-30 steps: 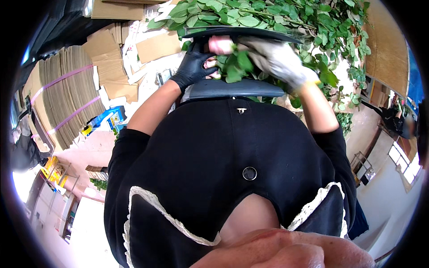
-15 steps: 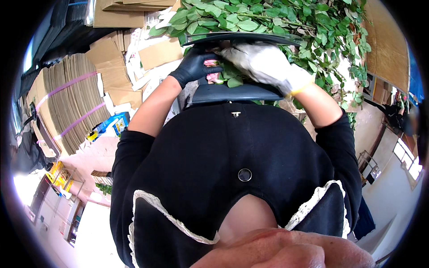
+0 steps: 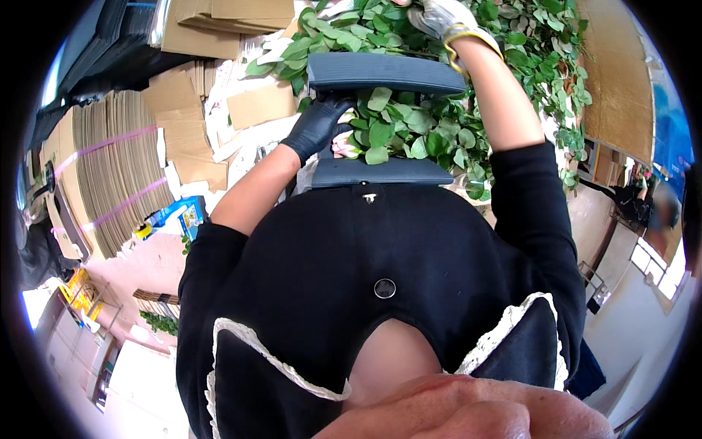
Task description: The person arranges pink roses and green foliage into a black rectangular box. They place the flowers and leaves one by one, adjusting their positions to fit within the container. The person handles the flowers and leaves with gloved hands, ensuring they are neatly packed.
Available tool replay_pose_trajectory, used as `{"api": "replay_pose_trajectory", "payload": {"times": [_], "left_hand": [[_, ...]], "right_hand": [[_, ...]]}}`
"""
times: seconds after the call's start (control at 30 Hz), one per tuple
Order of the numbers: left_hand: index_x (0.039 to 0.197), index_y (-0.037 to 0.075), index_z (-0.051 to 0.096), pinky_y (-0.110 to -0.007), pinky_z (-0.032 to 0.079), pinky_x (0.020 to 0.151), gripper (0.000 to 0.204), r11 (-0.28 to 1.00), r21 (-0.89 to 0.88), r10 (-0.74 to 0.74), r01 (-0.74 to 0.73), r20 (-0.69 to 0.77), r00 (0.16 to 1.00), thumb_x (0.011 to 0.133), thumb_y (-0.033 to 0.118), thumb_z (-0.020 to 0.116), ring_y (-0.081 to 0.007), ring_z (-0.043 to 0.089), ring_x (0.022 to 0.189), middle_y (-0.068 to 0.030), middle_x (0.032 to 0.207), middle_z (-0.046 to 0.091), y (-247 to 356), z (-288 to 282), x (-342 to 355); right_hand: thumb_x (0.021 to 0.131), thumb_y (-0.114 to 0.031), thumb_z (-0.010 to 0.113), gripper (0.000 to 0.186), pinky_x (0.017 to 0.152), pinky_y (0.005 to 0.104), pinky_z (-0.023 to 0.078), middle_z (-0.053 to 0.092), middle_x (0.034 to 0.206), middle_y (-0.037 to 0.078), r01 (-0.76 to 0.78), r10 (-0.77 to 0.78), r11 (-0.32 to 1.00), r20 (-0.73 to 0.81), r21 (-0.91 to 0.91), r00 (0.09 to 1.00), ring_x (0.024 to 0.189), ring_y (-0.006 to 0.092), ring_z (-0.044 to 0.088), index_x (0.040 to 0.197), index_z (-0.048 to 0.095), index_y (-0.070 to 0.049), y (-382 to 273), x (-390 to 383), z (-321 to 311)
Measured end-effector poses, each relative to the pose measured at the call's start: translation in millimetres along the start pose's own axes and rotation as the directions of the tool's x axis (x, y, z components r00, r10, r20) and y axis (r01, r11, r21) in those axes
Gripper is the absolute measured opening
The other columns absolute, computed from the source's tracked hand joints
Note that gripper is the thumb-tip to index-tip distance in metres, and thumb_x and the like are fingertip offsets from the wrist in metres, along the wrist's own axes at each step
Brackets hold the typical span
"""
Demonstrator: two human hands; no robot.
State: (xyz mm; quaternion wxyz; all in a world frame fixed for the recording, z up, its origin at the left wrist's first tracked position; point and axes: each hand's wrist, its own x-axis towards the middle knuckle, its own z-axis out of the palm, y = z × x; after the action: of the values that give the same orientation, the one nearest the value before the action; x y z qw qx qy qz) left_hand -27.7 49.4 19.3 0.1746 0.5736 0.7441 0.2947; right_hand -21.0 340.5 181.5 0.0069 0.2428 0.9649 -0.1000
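Note:
Pink roses (image 3: 344, 147) with leafy green stems (image 3: 417, 132) lie between two dark padded panels, the far panel (image 3: 387, 72) and the near panel (image 3: 384, 173) by my body. My left hand (image 3: 316, 132), in a black glove, is closed round the rose heads at the left end, its fingertips partly hidden. Beyond the far panel, my right hand (image 3: 444, 18), in a white and grey glove with a yellow cuff, reaches into a heap of leafy stems (image 3: 365, 29). Its fingers are bent together at the top edge, near a small pink patch; what they grip is unclear.
Stacked cardboard sheets (image 3: 117, 172) bound with pink straps stand at the left. Loose cardboard pieces (image 3: 259, 95) and a blue box (image 3: 191, 212) lie nearby. More foliage (image 3: 556, 73) spreads to the right beside a brown board (image 3: 618, 80).
My right hand has left the space between the panels and moved away to the far heap of stems. The far panel has tilted, showing its padded face. My left hand stays at the roses.

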Motion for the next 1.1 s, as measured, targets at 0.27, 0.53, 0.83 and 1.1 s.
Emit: {"api": "replay_pose_trajectory", "payload": {"times": [0.27,0.53,0.83,1.1], "left_hand": [[0.128,0.006,0.056,-0.041,0.046,0.093,0.056,0.937,-0.345,-0.107,0.045,-0.16,0.981,0.076,0.01,0.076,-0.0358,0.057,0.109,-0.0176,0.119,0.059,-2.6,4.7,-10.1],[0.112,0.003,0.064,-0.036,0.049,0.09,0.039,0.874,-0.365,-0.275,0.321,0.173,0.946,0.076,0.011,0.075,-0.0308,0.063,0.101,-0.0161,0.109,0.065,-0.7,-9.4,1.8],[0.112,0.001,0.065,-0.042,0.05,0.086,0.04,0.98,-0.201,-0.016,-0.008,-0.116,0.993,0.076,0.016,0.077,-0.0373,0.062,0.099,-0.0189,0.105,0.066,-7.3,7.1,-13.8],[0.114,0.01,0.069,-0.042,0.045,0.086,0.045,0.997,0.074,-0.014,0.029,-0.202,0.979,0.073,0.028,0.078,-0.0304,0.057,0.097,-0.011,0.097,0.062,10.1,7.1,-22.7]], "right_hand": [[0.092,-0.028,0.061,0.032,0.069,0.0298,0.054,0.071,0.101,0.011,-0.058,0.279,0.817,-0.305,0.574,0.911,0.082,0.021,0.069,0.113,0.066,-0.004,10.5,-113.6,-135.0],[0.088,-0.022,0.06,0.028,0.065,0.035,0.056,0.068,0.089,0.007,0.682,-0.676,0.727,-0.094,0.079,0.731,0.075,0.0248,0.068,0.113,0.064,-0.011,-39.4,-150.4,38.9],[0.089,-0.019,0.053,0.036,0.048,0.0329,0.052,0.058,0.086,0.007,0.767,-0.782,0.624,-0.117,-0.148,0.613,0.058,0.0205,0.063,0.123,0.057,-0.012,-18.4,-135.4,108.1],[0.088,-0.022,0.054,0.034,0.057,0.0312,0.054,0.062,0.093,0.008,0.761,-0.818,0.569,-0.118,-0.311,0.563,0.067,0.0199,0.065,0.121,0.059,-0.014,-12.0,-135.8,135.2]]}}
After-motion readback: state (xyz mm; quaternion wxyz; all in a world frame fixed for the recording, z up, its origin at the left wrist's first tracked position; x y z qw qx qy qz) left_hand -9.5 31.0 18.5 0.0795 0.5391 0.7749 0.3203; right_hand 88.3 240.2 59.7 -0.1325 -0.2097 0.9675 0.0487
